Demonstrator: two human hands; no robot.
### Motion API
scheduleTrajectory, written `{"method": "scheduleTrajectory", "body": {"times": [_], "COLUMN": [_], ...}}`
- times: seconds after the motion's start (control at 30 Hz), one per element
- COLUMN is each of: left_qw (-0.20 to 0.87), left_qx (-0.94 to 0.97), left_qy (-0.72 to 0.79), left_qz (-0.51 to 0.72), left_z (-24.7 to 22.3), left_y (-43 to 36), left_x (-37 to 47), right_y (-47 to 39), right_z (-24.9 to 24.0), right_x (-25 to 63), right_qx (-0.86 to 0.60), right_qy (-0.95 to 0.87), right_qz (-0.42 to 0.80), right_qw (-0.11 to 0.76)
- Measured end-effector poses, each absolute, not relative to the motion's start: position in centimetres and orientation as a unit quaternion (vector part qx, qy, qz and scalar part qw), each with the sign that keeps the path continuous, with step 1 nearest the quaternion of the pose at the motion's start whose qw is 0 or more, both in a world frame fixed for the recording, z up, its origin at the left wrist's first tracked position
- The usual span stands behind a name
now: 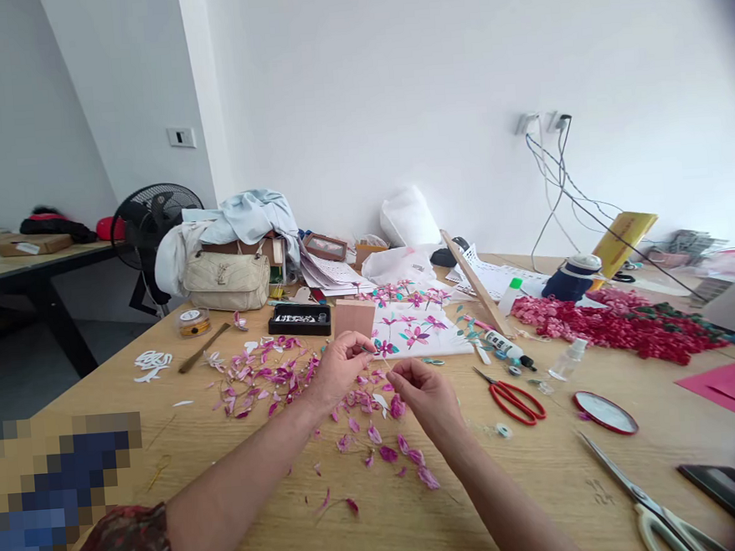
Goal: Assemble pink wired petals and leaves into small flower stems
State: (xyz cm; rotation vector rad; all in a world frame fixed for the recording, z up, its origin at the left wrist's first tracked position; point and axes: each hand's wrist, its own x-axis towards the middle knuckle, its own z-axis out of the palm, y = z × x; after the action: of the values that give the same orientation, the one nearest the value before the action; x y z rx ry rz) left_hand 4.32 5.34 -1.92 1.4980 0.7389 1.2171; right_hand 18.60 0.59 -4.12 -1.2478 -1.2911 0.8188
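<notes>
Petals (pixel 388 454) lie scattered around our left hand (pixel 342 366) and right hand (pixel 427 395), both pinching a fine strand (pixel 384 363). Our black tray (pixel 301 331) holds white pieces (pixel 298 319), the tub (pixel 193 324) something orange; the bottle's (pixel 503 346) label is too small to read.

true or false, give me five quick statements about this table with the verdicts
1. The red-handled scissors are to the right of the right hand. True.
2. The beige handbag is on the floor. False: it is on the table.
3. The left hand has its thumb and fingertips brought together. True.
4. The right hand grips the pale-handled scissors. False: they lie on the table, apart from both hands.
5. Loose pink petals are scattered around the hands. True.
</notes>
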Motion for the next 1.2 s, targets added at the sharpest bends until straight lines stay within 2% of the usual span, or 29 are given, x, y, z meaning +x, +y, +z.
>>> {"method": "scheduleTrajectory", "body": {"times": [0.1,0.2,0.37,0.53,0.67,0.93,1.2], "left_qw": [0.528,0.547,0.572,0.568,0.574,0.668,0.65], "left_qx": [0.633,0.636,0.624,0.638,0.638,0.623,0.655], "left_qy": [0.291,0.275,0.254,0.232,0.242,0.219,0.264], "left_qz": [0.486,0.47,0.467,0.465,0.453,0.344,0.281], "left_z": [-1.9,-1.7,-1.5,-1.3,-1.1,-0.5,0.0], "left_y": [5.4,5.2,4.7,4.5,4.3,3.7,4.1], "left_x": [4.2,4.2,4.0,4.2,4.5,4.3,4.5], "right_y": [0.1,-0.6,-1.2,-1.1,-0.9,0.2,-0.1], "right_z": [-3.1,-2.3,-2.8,-3.8,-3.9,-2.5,0.4], "right_x": [19.3,19.9,20.1,19.6,19.6,21.9,22.7], "right_qx": [-0.566,-0.587,-0.618,-0.577,-0.538,-0.464,-0.477], "right_qy": [-0.608,-0.628,-0.602,-0.507,-0.493,-0.491,-0.624], "right_qz": [0.187,0.128,0.187,0.367,0.417,0.445,0.352], "right_qw": [0.524,0.495,0.471,0.525,0.543,0.588,0.509]}}
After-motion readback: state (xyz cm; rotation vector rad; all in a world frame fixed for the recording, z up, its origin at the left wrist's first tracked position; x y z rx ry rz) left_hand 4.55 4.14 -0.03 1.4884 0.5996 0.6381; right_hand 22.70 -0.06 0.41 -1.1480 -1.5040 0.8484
